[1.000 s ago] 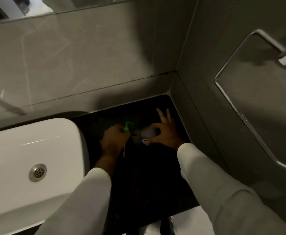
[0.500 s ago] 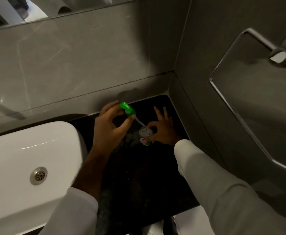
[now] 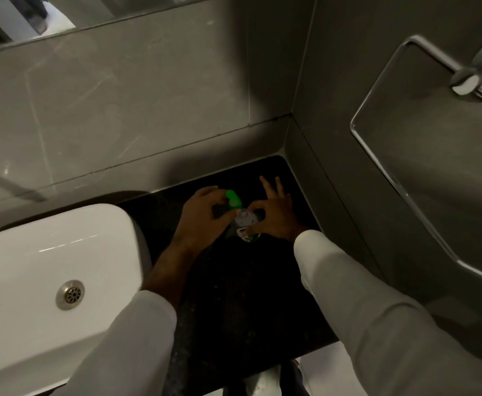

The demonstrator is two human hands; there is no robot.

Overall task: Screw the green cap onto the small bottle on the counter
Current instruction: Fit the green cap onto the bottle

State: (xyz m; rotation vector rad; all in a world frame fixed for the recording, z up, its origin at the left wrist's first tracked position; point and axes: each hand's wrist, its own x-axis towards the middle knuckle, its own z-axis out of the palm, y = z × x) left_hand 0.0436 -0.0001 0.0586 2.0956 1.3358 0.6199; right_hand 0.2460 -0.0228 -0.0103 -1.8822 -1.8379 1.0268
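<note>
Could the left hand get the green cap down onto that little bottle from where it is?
Probably yes. The left hand holds the green cap right beside the small bottle, which the right hand steadies on the dark counter. Nothing visible blocks it.

- The green cap (image 3: 233, 199) is seen as smooth, glossy plastic, pinched in the fingers of the left hand (image 3: 205, 217).
- The small bottle (image 3: 245, 224) is shown as clear plastic with a printed label, gripped by the right hand (image 3: 274, 217).
- The counter (image 3: 248, 295) is presented as dark, speckled stone with a dull sheen.
- The basin (image 3: 48, 267) is rendered in glossy white ceramic, and its drain (image 3: 70, 294) in brushed metal.
- The wall tiles (image 3: 119, 95) are shown as grey, marble-veined and polished.
- The towel ring (image 3: 405, 167) is seen in shiny chrome.
- The sleeves (image 3: 376, 324) are made of pale, matt cloth.
</note>
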